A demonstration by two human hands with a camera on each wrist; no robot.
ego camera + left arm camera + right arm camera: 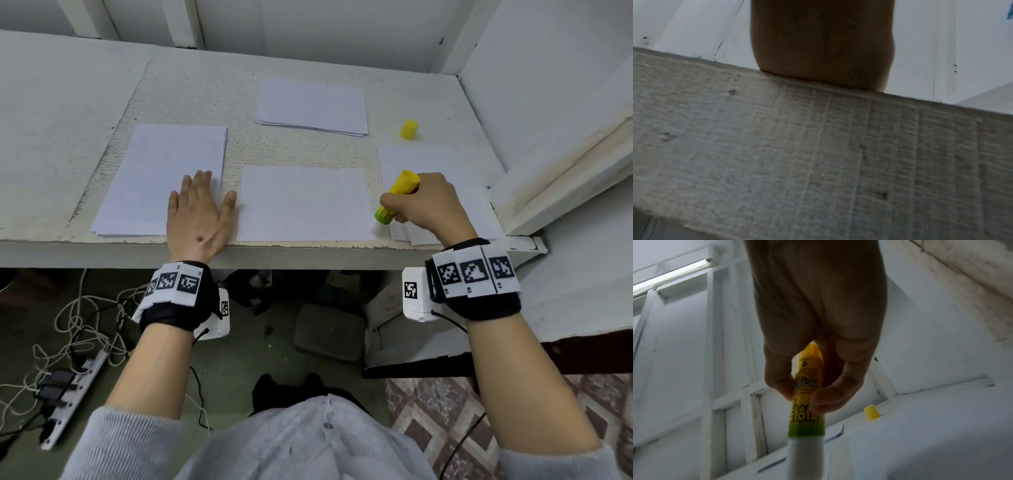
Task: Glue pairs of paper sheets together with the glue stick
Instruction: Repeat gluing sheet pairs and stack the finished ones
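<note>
Glue stick (397,198) sits in the right hand (424,205), thumb and fingers (824,400) pinching its yellow barrel. It is uncapped and tilted, the white glue end pointing down toward the near edge of the table (191,89), at the left edge of the right-hand pile of sheets (431,161); whether the tip touches paper cannot be told. Its yellow cap (408,129) stands on the table beyond that pile, apart from it.

A single sheet (301,205) lies flat near the front edge, between the two hands. The left hand (198,216) lies flat, fingers straight and slightly spread, on the near right corner of the left stack (161,171), thumb reaching toward the single sheet. In the left wrist view only the heel of the hand on the table edge shows. A fourth stack (311,106) lies further back, near the middle of the table.
</note>
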